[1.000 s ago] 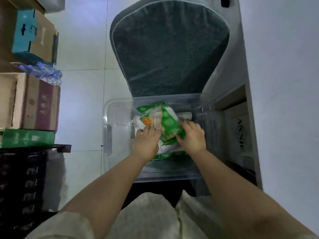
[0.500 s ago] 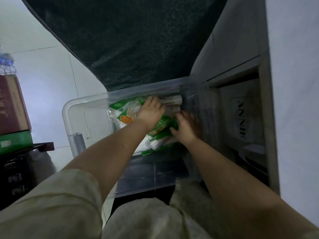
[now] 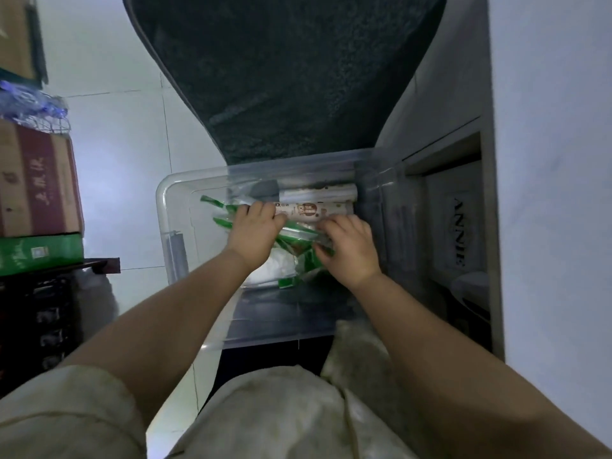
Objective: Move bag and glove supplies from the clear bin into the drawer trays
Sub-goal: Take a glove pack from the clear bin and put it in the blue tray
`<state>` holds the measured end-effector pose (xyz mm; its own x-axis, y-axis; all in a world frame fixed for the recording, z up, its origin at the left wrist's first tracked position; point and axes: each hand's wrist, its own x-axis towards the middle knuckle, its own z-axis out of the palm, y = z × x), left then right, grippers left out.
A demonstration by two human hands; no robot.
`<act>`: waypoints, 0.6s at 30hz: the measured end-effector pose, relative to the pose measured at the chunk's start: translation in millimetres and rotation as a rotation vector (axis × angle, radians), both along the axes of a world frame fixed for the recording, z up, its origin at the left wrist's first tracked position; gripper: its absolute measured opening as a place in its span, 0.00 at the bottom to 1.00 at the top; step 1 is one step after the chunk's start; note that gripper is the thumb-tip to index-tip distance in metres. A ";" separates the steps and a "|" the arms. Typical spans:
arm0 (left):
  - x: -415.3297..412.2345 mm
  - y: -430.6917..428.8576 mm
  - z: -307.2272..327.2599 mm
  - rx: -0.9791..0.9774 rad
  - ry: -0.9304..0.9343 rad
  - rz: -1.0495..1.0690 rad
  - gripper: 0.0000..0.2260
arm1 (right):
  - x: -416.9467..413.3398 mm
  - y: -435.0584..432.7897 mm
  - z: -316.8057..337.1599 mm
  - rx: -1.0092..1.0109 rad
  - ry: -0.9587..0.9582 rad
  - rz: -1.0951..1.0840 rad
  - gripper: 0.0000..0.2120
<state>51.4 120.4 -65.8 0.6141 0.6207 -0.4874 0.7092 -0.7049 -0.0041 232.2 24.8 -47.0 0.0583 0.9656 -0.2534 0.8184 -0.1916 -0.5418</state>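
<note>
A clear plastic bin (image 3: 172, 207) stands on the floor in front of me. Inside it lie several green-and-white packets (image 3: 298, 236) and two long white rolls (image 3: 318, 208) against the far wall. My left hand (image 3: 253, 235) reaches into the bin, its fingers curled over the left end of the nearer roll and the packets under it. My right hand (image 3: 351, 248) presses on the packets just below that roll's right part, fingers bent into the pile. What lies beneath both hands is hidden.
A dark grey rug (image 3: 284, 77) covers the floor beyond the bin. Cardboard boxes (image 3: 36, 180) and a green box (image 3: 39, 253) are stacked on a dark rack at the left. An open drawer unit (image 3: 457, 233) stands at the right beside a white wall.
Both hands have slid from the green packet toward the bin's far side onto the white rolls. The view has swung and tilted closer over the bin.
</note>
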 end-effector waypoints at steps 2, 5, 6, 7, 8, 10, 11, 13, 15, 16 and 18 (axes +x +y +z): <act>-8.2 0.8 18.7 0.038 -0.044 0.043 0.19 | -1.6 -0.5 21.8 0.076 -0.026 0.026 0.16; -17.9 -2.0 42.9 0.042 -0.125 0.132 0.19 | -6.5 -7.3 53.6 0.177 -0.107 0.067 0.16; -20.9 -4.5 50.6 0.042 -0.156 0.153 0.19 | -10.4 -12.1 63.1 0.197 -0.135 0.066 0.15; -24.0 -8.0 58.1 0.045 -0.188 0.168 0.19 | -15.8 -18.2 71.8 0.210 -0.163 0.057 0.15; -27.4 -12.2 65.2 0.049 -0.222 0.179 0.18 | -22.9 -25.8 79.1 0.216 -0.189 0.041 0.14; -35.4 -23.2 78.2 0.052 -0.298 0.181 0.18 | -40.7 -45.3 90.3 0.220 -0.233 -0.003 0.14; -39.9 -29.7 84.6 0.052 -0.337 0.171 0.17 | -50.7 -56.6 94.8 0.226 -0.253 -0.034 0.14; -49.9 -44.0 98.7 0.037 -0.407 0.136 0.17 | -71.6 -81.0 104.3 0.231 -0.297 -0.121 0.14; -60.8 -59.8 114.9 0.026 -0.465 0.078 0.17 | -92.8 -106.7 115.7 0.256 -0.349 -0.213 0.13; -66.4 -68.5 123.8 0.026 -0.488 0.046 0.16 | -103.9 -120.4 121.5 0.278 -0.377 -0.251 0.13; -76.1 -86.6 141.9 0.032 -0.532 -0.009 0.17 | -124.4 -148.2 133.6 0.325 -0.433 -0.314 0.12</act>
<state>-24.8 33.9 76.1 0.7768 0.6235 -0.0884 0.6130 -0.7166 0.3326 107.8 -123.4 86.6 0.3838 0.9093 0.1607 0.9080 -0.3400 -0.2449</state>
